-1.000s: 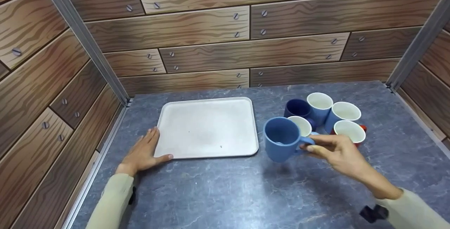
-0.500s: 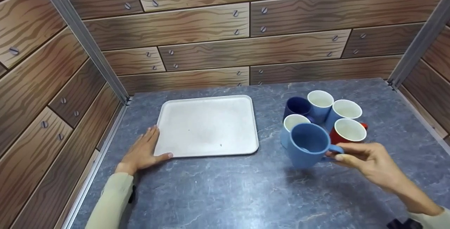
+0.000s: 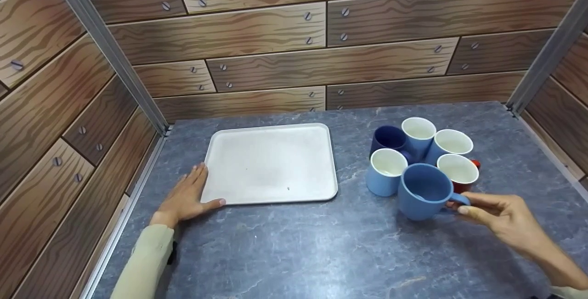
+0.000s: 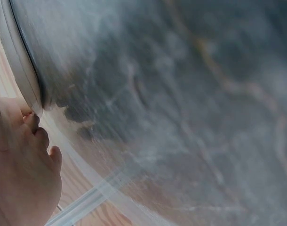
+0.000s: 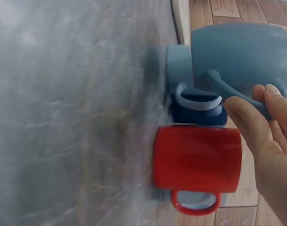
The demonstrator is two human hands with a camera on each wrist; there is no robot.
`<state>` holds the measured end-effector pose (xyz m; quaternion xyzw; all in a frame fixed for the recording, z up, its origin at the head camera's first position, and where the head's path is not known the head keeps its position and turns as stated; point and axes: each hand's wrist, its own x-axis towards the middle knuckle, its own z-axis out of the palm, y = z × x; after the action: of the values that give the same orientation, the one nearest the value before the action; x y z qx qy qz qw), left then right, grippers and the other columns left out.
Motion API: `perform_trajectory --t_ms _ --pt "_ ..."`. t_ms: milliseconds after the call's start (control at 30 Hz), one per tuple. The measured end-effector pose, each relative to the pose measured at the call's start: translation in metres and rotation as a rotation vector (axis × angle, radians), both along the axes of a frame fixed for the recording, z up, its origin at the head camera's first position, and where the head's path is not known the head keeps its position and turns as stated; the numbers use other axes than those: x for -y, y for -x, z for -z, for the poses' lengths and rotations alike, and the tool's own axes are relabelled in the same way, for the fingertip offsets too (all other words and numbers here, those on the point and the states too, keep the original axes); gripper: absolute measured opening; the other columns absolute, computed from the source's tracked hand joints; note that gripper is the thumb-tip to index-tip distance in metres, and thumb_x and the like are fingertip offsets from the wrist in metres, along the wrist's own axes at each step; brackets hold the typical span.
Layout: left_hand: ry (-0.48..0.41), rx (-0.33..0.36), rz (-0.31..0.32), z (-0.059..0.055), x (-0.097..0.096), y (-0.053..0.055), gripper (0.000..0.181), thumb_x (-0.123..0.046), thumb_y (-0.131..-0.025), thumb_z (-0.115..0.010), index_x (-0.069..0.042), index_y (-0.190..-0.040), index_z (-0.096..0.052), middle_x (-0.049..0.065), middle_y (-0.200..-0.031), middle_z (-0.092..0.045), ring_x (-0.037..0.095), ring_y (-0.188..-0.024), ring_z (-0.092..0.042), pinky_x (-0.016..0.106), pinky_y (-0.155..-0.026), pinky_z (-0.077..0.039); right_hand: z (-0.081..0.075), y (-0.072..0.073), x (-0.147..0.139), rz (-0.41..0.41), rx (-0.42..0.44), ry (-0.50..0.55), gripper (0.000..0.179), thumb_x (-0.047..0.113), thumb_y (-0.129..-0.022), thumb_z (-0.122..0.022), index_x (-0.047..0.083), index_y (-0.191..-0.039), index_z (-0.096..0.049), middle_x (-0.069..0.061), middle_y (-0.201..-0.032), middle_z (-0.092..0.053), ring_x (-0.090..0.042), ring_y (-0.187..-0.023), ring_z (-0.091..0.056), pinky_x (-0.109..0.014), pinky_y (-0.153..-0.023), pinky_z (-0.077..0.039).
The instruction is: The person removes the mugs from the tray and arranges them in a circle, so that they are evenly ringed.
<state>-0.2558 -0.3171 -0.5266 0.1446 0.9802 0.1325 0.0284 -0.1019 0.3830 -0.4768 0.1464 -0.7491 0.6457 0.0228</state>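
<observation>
My right hand (image 3: pixel 517 223) pinches the handle of a blue mug (image 3: pixel 425 193) between thumb and fingers. In the right wrist view, this mug (image 5: pixel 242 56) hangs a little above the table, upright. Close by stand a light blue mug with a white inside (image 3: pixel 383 177), a dark blue mug (image 3: pixel 388 138), two more blue mugs with white insides (image 3: pixel 418 136) and a red mug (image 5: pixel 197 157), which is partly hidden in the head view. My left hand (image 3: pixel 183 198) lies at the near left corner of a white tray (image 3: pixel 271 166), fingers along its side and thumb on its front edge.
The grey marbled table (image 3: pixel 275 253) runs up to a wood-patterned back wall (image 3: pixel 275 51). Similar panels and metal corner posts (image 3: pixel 105 46) bound both sides. The mug cluster stands to the right of the tray.
My right hand has carried the blue mug rightward and slightly nearer, to the front of the cluster, uncovering the light blue mug. The left hand and the tray have stayed in place.
</observation>
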Motion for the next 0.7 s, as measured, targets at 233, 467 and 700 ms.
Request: perform_trajectory --t_ms 233,467,700 --pt "0.001 0.0 -0.002 0.001 0.001 0.0 0.123 -0.08 -0.087 -0.064 0.001 -0.169 -0.021 0.021 -0.178 -0.017 0.043 -0.165 -0.015 0.062 -0.134 -0.016 0.013 0.0 -0.008 0.075 0.001 -0.043 0.027 -0.015 -0.099 -0.064 -0.022 -0.125 -0.066 -0.009 -0.112 -0.083 -0.01 -0.103 -0.079 -0.028 -0.087 -0.063" --pt "-0.001 -0.013 0.003 0.0 0.0 0.0 0.123 -0.079 -0.087 -0.065 0.002 -0.168 -0.022 0.022 -0.177 -0.018 0.044 -0.165 -0.016 0.062 -0.133 -0.017 0.019 0.005 -0.009 0.12 0.033 -0.097 0.027 -0.01 -0.099 -0.068 -0.017 -0.125 -0.07 -0.001 -0.11 -0.083 -0.004 -0.1 -0.078 -0.022 -0.084 -0.063" --pt "-0.007 -0.006 0.005 0.0 -0.001 0.0 0.123 -0.079 -0.087 -0.065 0.002 -0.168 -0.022 0.021 -0.178 -0.017 0.043 -0.165 -0.015 0.062 -0.133 -0.017 0.027 0.007 -0.01 0.113 0.045 -0.062 0.026 -0.011 -0.099 -0.067 -0.017 -0.123 -0.07 -0.003 -0.109 -0.083 -0.005 -0.1 -0.079 -0.022 -0.084 -0.063"
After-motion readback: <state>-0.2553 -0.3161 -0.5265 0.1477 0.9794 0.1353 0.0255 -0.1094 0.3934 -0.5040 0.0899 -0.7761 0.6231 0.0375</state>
